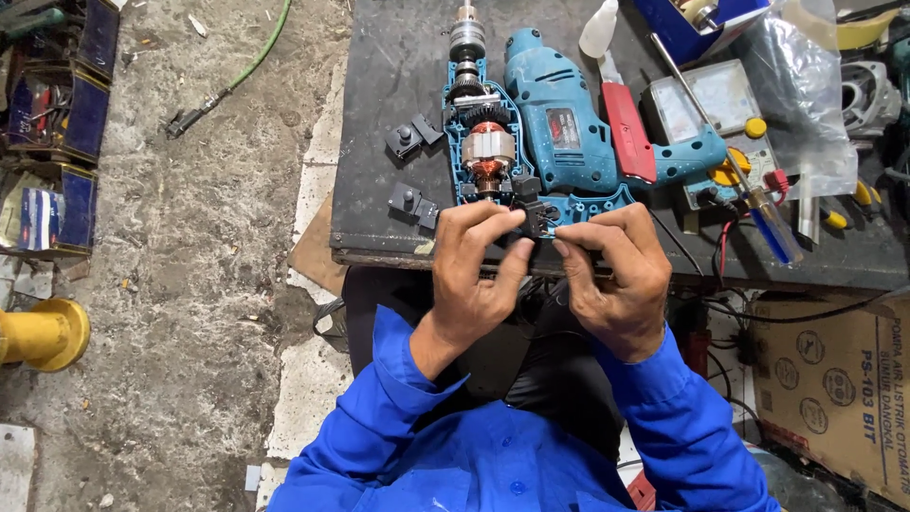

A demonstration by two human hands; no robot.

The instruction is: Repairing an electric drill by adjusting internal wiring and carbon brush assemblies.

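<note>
Both hands meet at the near edge of the desk, just below the opened drill. The left hand and right hand pinch a small black switch between thumbs and fingertips, each closed on one side of it, holding it against the handle end of the open drill half. The copper-wound motor lies bare in that shell, just above the switch, and the other blue drill half rests to the right of it.

The risk, as I judge it, lies in the edge: the switch sits right over the drop, so a slip of the fingertips could send it to the floor. Thin wires at the switch could be nipped or torn if it is pressed in crooked. Two loose black parts left of the drill could be knocked off by a sleeve.
</note>
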